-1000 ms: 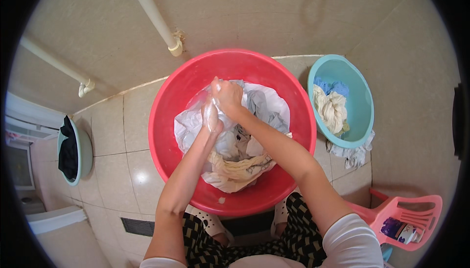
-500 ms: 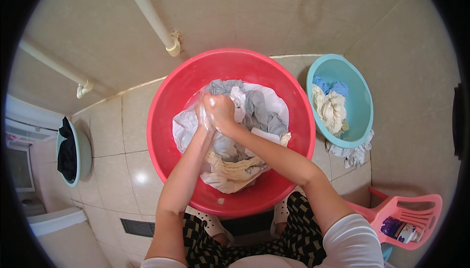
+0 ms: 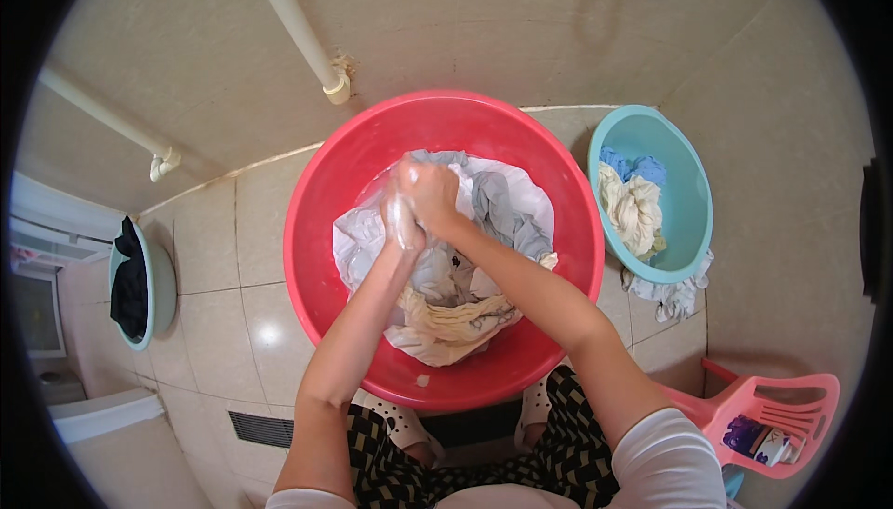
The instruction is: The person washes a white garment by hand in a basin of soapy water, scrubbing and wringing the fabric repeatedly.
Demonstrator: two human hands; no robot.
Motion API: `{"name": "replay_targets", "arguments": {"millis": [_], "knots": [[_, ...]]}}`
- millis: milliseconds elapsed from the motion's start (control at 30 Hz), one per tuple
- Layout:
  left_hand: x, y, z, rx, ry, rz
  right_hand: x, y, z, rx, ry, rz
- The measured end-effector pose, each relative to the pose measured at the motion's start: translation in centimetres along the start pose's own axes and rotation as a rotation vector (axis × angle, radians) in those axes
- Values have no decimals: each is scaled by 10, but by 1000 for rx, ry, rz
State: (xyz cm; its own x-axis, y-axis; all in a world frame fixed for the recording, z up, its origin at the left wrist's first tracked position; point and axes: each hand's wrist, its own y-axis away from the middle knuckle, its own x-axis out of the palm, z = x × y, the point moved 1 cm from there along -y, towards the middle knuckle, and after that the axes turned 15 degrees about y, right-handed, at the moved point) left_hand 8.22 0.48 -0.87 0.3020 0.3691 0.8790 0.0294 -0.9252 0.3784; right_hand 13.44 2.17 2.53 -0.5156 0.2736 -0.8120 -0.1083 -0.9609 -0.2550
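A large red basin [image 3: 312, 137] stands in front of me, with wet laundry heaped in it. My left hand [image 3: 401, 219] and my right hand [image 3: 430, 194] are closed and pressed together over the far left of the heap. White suds coat the left hand and wrist. Both hands seem to grip white cloth [image 3: 462, 191], though the fists hide most of it. Grey cloth [image 3: 502, 211] lies to their right, and a cream garment [image 3: 451, 323] is bunched at the near side of the basin.
At the right, a light blue basin [image 3: 702, 221] holds cream and blue clothes; pale cloth [image 3: 674, 297] lies beside it. A pink plastic chair [image 3: 809, 383] carries a purple-and-white package [image 3: 758, 439]. Black cloth [image 3: 130, 290] fills a pale basin [image 3: 163, 281] at left. White pipes [image 3: 293, 20] run along the wall.
Both fists have shifted a little to the right, with the right one also moving slightly farther away over the left. The whole view has drifted slightly; the basins stay in place.
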Motion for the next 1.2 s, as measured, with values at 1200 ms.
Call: {"name": "replay_targets", "arguments": {"millis": [1200], "knots": [[12,28,10,180,-148,-131,-12,17,-12,-358,6,-44]]}}
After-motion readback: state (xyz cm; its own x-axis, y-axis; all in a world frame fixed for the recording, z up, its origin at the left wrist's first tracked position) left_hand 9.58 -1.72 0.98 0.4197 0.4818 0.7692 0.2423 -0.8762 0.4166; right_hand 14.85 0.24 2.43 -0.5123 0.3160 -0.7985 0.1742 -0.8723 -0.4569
